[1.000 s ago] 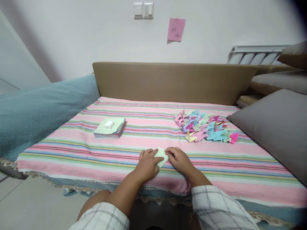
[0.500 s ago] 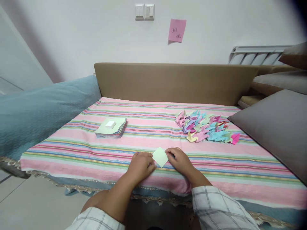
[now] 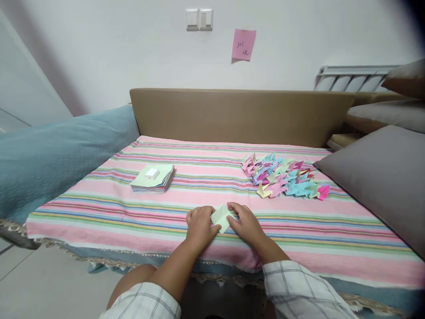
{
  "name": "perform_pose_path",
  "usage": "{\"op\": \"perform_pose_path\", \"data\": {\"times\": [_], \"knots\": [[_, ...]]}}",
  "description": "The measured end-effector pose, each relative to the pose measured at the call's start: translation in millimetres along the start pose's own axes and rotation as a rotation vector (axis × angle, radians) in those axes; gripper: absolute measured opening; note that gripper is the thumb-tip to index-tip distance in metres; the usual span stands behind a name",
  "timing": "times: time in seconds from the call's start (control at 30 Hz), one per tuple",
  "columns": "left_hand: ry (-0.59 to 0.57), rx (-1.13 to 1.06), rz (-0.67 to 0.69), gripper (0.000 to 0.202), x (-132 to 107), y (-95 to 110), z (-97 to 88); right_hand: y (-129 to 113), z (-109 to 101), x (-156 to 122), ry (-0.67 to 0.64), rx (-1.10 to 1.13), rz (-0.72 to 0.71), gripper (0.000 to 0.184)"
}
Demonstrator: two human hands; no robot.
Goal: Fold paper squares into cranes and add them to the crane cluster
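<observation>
A small folded square of pale green paper (image 3: 221, 218) lies corner-on over the striped cloth, between my two hands. My left hand (image 3: 200, 227) is closed at its left corner, the thumb along the lower left edge. At the right corner, my right hand (image 3: 244, 221) pinches the paper between thumb and fingers. A crease shows across the sheet, and its right part looks slightly raised. The fingertips under the paper are partly hidden.
A stack of coloured paper (image 3: 151, 179) with a small white block (image 3: 152, 173) on top sits at left. Several folded paper cranes (image 3: 282, 177) lie in a cluster at right. A grey cushion (image 3: 378, 177) leans beyond them. The striped cloth (image 3: 109, 217) covers the seat.
Both hands have closed in on the paper. My left thumb now rests at its lower left edge, my right thumb has come onto its right side, and a crease shows.
</observation>
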State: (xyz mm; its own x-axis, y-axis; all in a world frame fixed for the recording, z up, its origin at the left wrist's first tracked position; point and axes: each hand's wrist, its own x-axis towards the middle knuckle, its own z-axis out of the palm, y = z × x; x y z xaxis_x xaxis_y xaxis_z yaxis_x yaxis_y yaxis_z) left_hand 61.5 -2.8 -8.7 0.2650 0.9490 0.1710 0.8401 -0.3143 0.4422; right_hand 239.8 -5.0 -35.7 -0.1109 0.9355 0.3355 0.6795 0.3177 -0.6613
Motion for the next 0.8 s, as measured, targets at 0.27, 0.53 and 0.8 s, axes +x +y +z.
{"op": "perform_pose_path", "data": {"times": [0.27,0.53,0.8], "knots": [[-0.064,-0.635,-0.005,0.048,4.5,-1.0,5.0,-1.6,0.2,3.8,0.037,0.511,0.155,0.039],[-0.074,-1.206,-0.180,0.070,13.9,-8.2,-4.2,-10.6,-1.1,4.6,-0.044,0.716,0.219,0.027],[0.046,-1.184,-0.233,0.063,20.1,-14.0,-6.5,-12.9,6.0,3.5,-0.032,0.637,0.219,0.021]]}}
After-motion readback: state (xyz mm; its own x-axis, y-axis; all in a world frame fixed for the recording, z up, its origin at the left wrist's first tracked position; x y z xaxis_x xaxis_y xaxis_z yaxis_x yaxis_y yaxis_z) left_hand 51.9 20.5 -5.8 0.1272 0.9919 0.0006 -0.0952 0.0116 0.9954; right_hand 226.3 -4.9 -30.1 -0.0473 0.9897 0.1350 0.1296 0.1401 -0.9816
